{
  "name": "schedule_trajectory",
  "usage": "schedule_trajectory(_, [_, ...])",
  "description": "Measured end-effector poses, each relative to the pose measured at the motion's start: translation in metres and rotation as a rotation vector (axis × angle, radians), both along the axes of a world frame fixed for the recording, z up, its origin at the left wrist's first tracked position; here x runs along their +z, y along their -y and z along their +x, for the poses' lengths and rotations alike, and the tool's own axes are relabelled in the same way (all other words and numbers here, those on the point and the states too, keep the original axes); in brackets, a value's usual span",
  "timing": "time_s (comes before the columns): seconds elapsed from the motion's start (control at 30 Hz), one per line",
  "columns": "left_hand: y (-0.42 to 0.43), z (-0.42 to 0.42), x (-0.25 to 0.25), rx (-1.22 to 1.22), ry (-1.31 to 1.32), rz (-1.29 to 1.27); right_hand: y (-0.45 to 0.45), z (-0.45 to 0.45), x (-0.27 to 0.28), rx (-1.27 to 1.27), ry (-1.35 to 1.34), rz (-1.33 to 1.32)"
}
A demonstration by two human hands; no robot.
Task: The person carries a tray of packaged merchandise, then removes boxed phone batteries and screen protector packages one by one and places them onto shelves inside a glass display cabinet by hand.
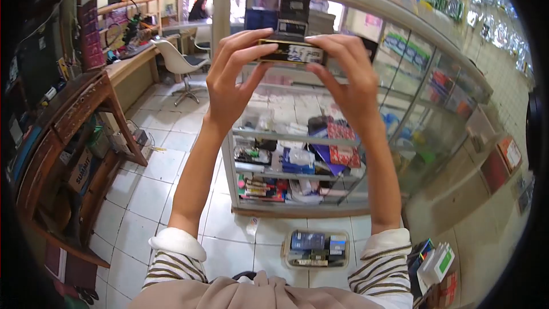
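Both arms reach forward at the glass display cabinet point(226, 103). Between my hands is a small flat black box point(296, 52) with gold edges and a white label with handwriting on its front. My left hand point(233, 74) grips its left end, fingers over the top and thumb below. At the right end, my right hand point(351, 77) pinches it in the same way. Just behind it, dark boxes point(294, 8) are stacked on the upper shelf. Whether the held box touches the shelf, I cannot tell.
A clear plastic tub point(286, 246) with several small boxes stands on the tiled floor before the cabinet. Lower shelves hold packed goods point(297, 160). To the left are a wooden rack point(114, 109) and a white chair point(177, 57). A person point(199, 10) sits at the back.
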State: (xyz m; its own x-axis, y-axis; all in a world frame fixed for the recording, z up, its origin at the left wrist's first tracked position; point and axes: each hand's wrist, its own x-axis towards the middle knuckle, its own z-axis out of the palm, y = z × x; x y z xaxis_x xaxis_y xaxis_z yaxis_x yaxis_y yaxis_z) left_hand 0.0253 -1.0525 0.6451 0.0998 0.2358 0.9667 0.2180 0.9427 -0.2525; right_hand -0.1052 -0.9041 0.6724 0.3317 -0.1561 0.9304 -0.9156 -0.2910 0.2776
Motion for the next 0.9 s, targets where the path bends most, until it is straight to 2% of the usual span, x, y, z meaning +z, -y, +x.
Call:
schedule_trajectory(0.1, [0.036,-0.01,-0.007,0.031,-0.031,0.054,0.053,-0.008,-0.003,0.027,-0.02,-0.06])
schedule_trajectory(0.17, [0.061,-0.02,-0.02,0.034,0.017,0.234,0.086,-0.018,-0.016,-0.012,0.022,-0.06])
schedule_trajectory(0.2, [0.069,-0.022,-0.024,0.044,0.024,0.241,0.1,-0.022,-0.022,-0.004,0.029,-0.053])
schedule_trajectory(0.27, [0.084,-0.028,-0.032,0.246,0.007,0.198,0.122,-0.031,-0.031,-0.033,0.027,-0.074])
schedule_trajectory(0.33, [0.087,-0.03,-0.037,0.234,0.076,0.262,0.139,-0.037,-0.034,-0.045,0.029,-0.065])
schedule_trajectory(0.4, [0.087,-0.033,-0.041,0.564,0.045,0.191,0.154,-0.043,-0.037,-0.058,0.005,-0.078])
schedule_trajectory(0.47, [0.093,-0.038,-0.05,0.525,0.155,0.216,0.168,-0.047,-0.04,-0.031,0.044,-0.053])
schedule_trajectory(0.57, [0.097,-0.047,-0.056,0.805,0.261,0.163,0.184,-0.05,-0.037,-0.035,0.05,-0.028])
schedule_trajectory(0.6, [0.097,-0.049,-0.058,0.808,0.267,0.168,0.188,-0.052,-0.037,-0.031,0.054,-0.022])
schedule_trajectory(0.7, [0.098,-0.055,-0.062,1.031,0.341,0.153,0.198,-0.055,-0.038,0.007,0.111,-0.011])
schedule_trajectory(0.9, [0.101,-0.065,-0.065,1.157,0.34,0.193,0.21,-0.059,-0.041,-0.022,0.063,0.0])
